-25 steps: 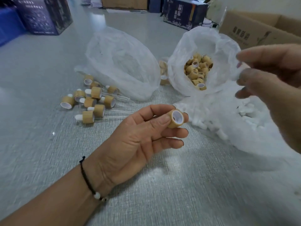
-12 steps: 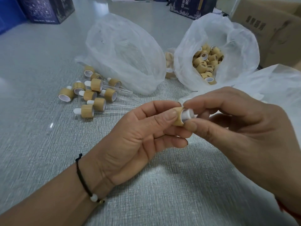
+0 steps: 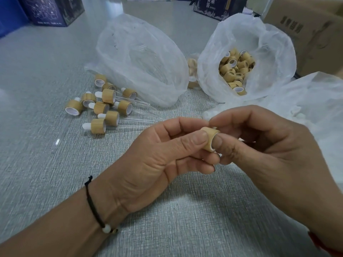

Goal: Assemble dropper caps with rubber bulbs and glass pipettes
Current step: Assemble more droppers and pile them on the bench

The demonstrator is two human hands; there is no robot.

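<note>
A bamboo-coloured dropper cap [image 3: 209, 139] is held above the table in front of me. My left hand [image 3: 157, 160] pinches its side between thumb and fingers. My right hand [image 3: 269, 154] meets it from the right: the thumb presses into the cap's open end and the forefinger curls over its top edge. The white rubber bulb is hidden inside the cap. Several finished droppers [image 3: 104, 108], with white bulbs and glass pipettes, lie at the left.
A plastic bag [image 3: 274, 52] of loose caps [image 3: 235, 71] stands at the back right. A bag of glass pipettes [image 3: 141, 62] lies at the back middle, a bag of white bulbs [image 3: 315, 108] at the right. A cardboard box [image 3: 315, 34] and dark boxes [image 3: 53, 10] line the far edge.
My right hand came down from the bags with a white bulb and pushed it into the cap that my left hand holds. The bulb no longer shows.
</note>
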